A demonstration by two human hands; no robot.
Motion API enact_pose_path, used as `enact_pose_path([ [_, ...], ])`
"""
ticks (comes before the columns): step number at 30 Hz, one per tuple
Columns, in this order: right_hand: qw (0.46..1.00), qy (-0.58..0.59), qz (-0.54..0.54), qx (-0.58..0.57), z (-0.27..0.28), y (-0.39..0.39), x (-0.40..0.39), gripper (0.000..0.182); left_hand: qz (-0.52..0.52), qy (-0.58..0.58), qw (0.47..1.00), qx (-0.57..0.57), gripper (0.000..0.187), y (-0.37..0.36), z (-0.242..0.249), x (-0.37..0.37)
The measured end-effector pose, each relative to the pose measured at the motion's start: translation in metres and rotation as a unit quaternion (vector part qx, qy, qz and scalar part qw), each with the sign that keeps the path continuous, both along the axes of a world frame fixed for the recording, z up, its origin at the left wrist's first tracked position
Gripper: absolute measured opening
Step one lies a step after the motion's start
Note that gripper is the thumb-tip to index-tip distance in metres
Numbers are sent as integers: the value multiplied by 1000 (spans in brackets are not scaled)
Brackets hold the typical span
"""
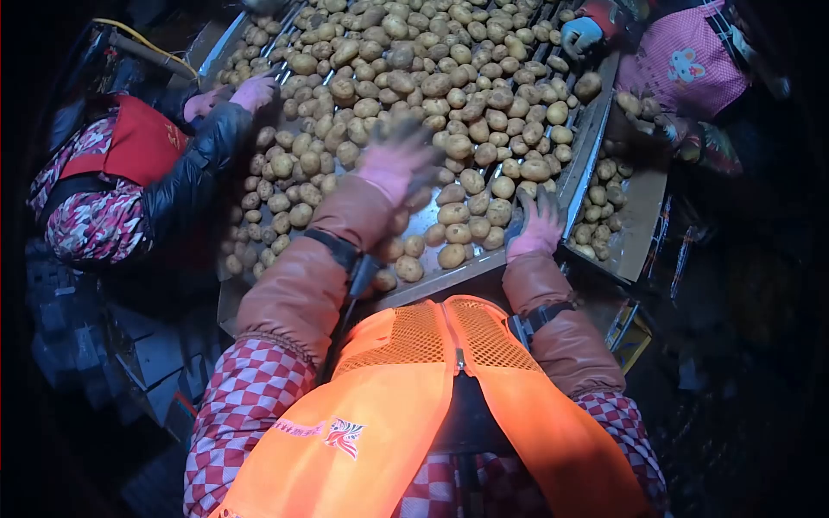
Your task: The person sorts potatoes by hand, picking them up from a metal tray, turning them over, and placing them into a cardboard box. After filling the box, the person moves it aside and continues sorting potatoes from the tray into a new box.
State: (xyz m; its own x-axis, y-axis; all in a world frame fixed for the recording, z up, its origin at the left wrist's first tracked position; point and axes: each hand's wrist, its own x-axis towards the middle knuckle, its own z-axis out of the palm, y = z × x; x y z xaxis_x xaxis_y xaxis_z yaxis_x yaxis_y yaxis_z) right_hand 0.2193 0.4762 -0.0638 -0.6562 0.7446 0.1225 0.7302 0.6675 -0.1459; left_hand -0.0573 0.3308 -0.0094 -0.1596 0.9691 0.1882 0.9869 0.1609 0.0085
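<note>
Many potatoes [452,255] lie on the metal sorting table [444,278] in front of me. My left hand [399,162], in a pink glove with dark fingers, is over the potatoes near the middle. Motion blurs it, but its fingers look stretched apart and I make out nothing held. My right hand [537,226], in the same kind of glove, rests at the table's right front corner beside the potatoes. Its fingers are spread, with nothing visible in them.
At the left, a person in a red apron [142,138] reaches onto the table. Another person's blue-gloved hand [581,36] is at the upper right, near a pink checked cloth [682,65]. More potatoes fill a side bin [639,229] beyond the right rail [580,177].
</note>
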Motion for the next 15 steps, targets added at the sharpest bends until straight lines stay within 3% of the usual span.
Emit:
enact_pose_path([
  [1,1000,-2,-2,-9,4,-1,0,75,68,49,996,-1,45,-6,-14,-18],
  [5,1000,8,-2,-12,4,-1,-1,82,338,-50,939,-35,45,-28,10,-47],
  [7,1000,20,-6,7,-5,2,-2,84,263,-80,961,-20,23,0,38,-12],
  [8,1000,24,-3,15,-8,2,-1,84,119,-76,982,127,14,14,55,21],
  [9,999,28,1,26,-8,3,0,84,16,-136,989,60,18,29,47,41],
  [10,1000,27,-3,1,-4,3,0,81,-109,-214,962,130,28,39,22,60],
  [11,999,26,-6,-22,3,2,-2,79,-141,-188,964,125,38,47,23,79],
  [13,998,48,-2,-36,7,1,0,72,-62,-212,975,-7,43,52,18,107],
  [15,995,98,14,-16,2,4,-2,63,8,-249,968,-43,42,50,22,118],
])
